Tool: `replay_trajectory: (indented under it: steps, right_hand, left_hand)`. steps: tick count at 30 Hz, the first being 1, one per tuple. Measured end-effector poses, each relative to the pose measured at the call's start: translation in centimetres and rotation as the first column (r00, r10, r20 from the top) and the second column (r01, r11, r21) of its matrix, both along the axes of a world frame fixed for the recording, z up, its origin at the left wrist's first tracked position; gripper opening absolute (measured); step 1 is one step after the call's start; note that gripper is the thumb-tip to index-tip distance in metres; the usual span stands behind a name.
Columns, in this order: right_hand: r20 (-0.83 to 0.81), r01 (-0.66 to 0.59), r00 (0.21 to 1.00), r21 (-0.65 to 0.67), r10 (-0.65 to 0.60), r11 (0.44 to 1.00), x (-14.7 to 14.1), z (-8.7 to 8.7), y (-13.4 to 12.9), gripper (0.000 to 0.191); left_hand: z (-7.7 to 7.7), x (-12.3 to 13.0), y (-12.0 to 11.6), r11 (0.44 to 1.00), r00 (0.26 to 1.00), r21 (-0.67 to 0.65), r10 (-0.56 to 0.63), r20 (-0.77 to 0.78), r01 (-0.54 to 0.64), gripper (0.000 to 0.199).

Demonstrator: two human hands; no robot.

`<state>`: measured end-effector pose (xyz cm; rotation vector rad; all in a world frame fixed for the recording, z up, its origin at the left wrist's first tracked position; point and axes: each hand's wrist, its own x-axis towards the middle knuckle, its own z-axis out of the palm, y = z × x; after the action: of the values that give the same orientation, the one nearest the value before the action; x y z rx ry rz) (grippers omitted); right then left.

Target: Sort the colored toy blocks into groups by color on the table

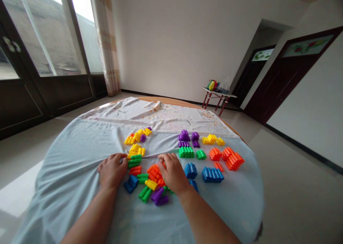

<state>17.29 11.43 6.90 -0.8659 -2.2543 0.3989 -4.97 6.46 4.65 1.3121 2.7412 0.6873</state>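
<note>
On the cloth-covered worktop [80,158], you are resting your left hand [112,170], open and flat, beside green pegs [134,160]; your right hand [173,172], open, is covering mixed pegs [154,178]. Lift gently, keeping the sorted rows [211,154] undisturbed.

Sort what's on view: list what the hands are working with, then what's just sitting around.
In hand:
left hand by the green blocks
right hand on the mixed block pile
sorted colour groups
table cloth

Lying about:
small side table with coloured items on it
curtain
dark doors
</note>
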Motion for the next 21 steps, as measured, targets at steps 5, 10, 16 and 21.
replay_trajectory:
  steps: [5,10,16,21]
  right_hand:
    - [0.249,-0.047,0.967,-0.068,0.063,0.997,-0.22,-0.58,-0.58,0.025]
    - [0.083,-0.127,0.987,-0.095,0.135,0.987,0.02,-0.65,-0.53,0.037]
    - [0.077,-0.206,0.976,0.001,0.205,0.979,-0.2,-0.73,-0.23,0.019]
    - [0.243,-0.304,0.923,-0.014,0.298,0.952,0.02,-0.87,0.05,0.022]
  left_hand:
    - [-0.04,0.08,-0.01,1.0,1.0,0.003,0.004,-0.004,-0.004,0.043]
    - [0.21,0.19,-0.13,1.0,1.0,-0.006,-0.003,0.001,0.003,0.045]
    - [0.87,0.2,-0.12,0.998,0.999,-0.067,-0.018,0.032,0.02,0.051]
    - [0.21,-0.68,0.37,0.991,1.0,-0.134,0.0,0.004,0.001,0.055]
